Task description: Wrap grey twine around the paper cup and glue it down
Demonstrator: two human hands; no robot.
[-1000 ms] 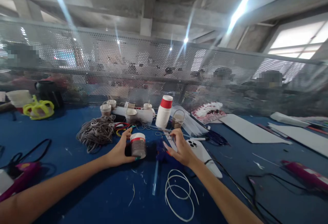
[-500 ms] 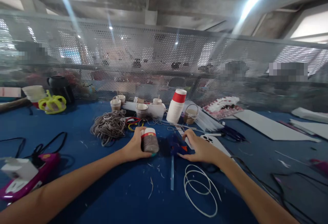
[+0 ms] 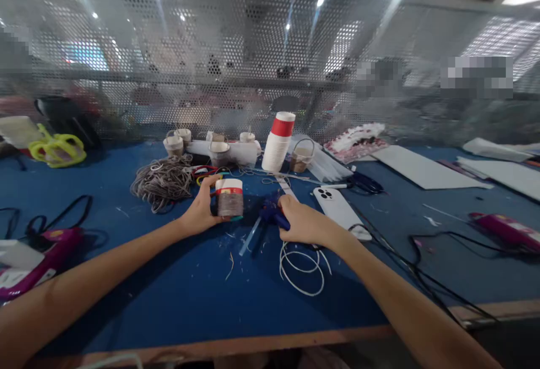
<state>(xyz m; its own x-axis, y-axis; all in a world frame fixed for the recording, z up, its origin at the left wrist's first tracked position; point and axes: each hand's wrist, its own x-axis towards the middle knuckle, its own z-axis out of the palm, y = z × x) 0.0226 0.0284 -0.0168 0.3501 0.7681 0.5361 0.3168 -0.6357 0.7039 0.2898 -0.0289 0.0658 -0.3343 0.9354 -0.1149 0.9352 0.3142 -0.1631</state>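
My left hand (image 3: 201, 206) is closed around a paper cup (image 3: 230, 201) with a white and red rim, its lower part wound with grey-brown cord. The cup is held on its left side, close to upright. My right hand (image 3: 301, 220) grips a dark blue glue gun (image 3: 272, 211); a translucent glue stick (image 3: 250, 237) juts from it toward the lower left. A coil of thin white cord (image 3: 301, 270) lies just below my right hand. A tangled heap of grey-brown cord (image 3: 162, 180) sits beyond my left hand.
A stack of paper cups (image 3: 276, 144) leans at the back, beside a small cord-wrapped basket (image 3: 301, 156). A white phone (image 3: 341, 211) lies right of my right hand. Power strips stand at left (image 3: 46, 259) and right (image 3: 504, 231), with black cables (image 3: 415, 268). A mesh partition (image 3: 236, 71) rises behind.
My right hand has closed on the glue gun, and its glue stick has swung toward the lower left. My left hand still holds the cup, now more upright. The view has tilted down.
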